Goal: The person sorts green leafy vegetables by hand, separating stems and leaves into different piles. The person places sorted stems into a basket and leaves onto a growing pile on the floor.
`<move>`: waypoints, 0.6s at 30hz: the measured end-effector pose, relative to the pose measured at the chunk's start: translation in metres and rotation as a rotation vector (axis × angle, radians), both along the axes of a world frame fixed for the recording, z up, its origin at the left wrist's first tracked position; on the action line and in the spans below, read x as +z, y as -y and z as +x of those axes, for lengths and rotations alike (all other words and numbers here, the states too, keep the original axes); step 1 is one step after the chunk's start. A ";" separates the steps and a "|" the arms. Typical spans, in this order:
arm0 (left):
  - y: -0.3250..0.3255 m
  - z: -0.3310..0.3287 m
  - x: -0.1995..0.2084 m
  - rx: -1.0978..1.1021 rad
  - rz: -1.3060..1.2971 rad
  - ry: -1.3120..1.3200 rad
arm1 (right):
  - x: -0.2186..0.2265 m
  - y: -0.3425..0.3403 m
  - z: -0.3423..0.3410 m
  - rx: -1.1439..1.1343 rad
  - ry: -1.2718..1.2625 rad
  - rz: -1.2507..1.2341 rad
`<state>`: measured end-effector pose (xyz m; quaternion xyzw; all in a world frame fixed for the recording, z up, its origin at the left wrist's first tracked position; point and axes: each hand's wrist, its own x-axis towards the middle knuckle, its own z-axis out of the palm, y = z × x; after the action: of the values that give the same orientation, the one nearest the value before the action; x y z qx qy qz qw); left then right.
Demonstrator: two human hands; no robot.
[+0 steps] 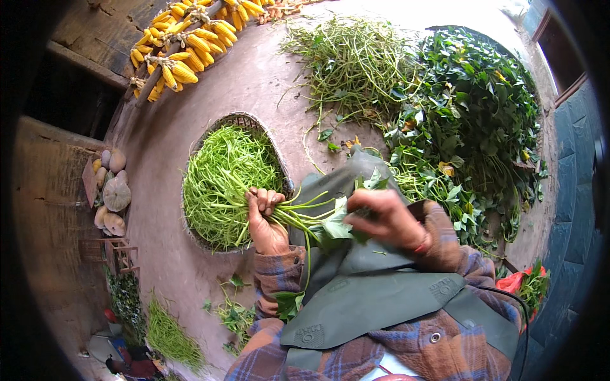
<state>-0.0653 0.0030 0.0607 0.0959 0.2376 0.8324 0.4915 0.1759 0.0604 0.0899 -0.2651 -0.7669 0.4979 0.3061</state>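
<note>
My left hand (265,222) is closed round a bunch of long green leaf stems (298,214), held over the right rim of a woven basket (279,152). Leafy ends of the bunch, one a broad green leaf (337,222), point toward my right hand (387,219). That hand is smeared by motion beside the leaves, and its grip does not show clearly. The basket is heaped with bare green stems (232,184). Across my lap lies a dark green apron (381,298), with another leaf (289,305) hanging near my left sleeve.
A large pile of leafy vines (476,101) fills the far right, beside a heap of bare vines (356,63). Corn cobs (190,47) hang at the upper left. Pumpkins (116,193) and a small wooden stool (121,257) stand left; more stems (171,336) lie lower left.
</note>
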 end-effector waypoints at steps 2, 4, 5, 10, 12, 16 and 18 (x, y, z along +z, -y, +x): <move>-0.002 0.007 0.003 -0.007 -0.005 -0.001 | -0.007 0.011 -0.026 -0.007 0.083 0.356; -0.002 0.011 0.005 -0.016 -0.004 0.001 | -0.022 0.018 -0.040 -0.035 0.154 0.560; -0.002 0.013 0.004 -0.013 -0.015 -0.012 | -0.026 0.021 -0.044 -0.044 0.216 0.585; 0.000 0.014 0.001 -0.054 -0.019 0.043 | -0.040 0.018 -0.043 -0.054 0.042 0.443; -0.001 0.012 -0.004 -0.092 -0.001 0.090 | -0.038 0.016 -0.040 -0.060 0.039 0.377; -0.002 0.014 -0.006 -0.105 -0.020 0.107 | -0.035 0.013 -0.038 -0.114 0.011 0.398; -0.001 0.013 -0.009 -0.113 -0.037 0.153 | -0.039 0.012 -0.038 -0.135 -0.055 0.291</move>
<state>-0.0518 0.0039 0.0521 0.0361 0.2089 0.8036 0.5562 0.1375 0.0487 0.0513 -0.2551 -0.8026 0.3669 0.3951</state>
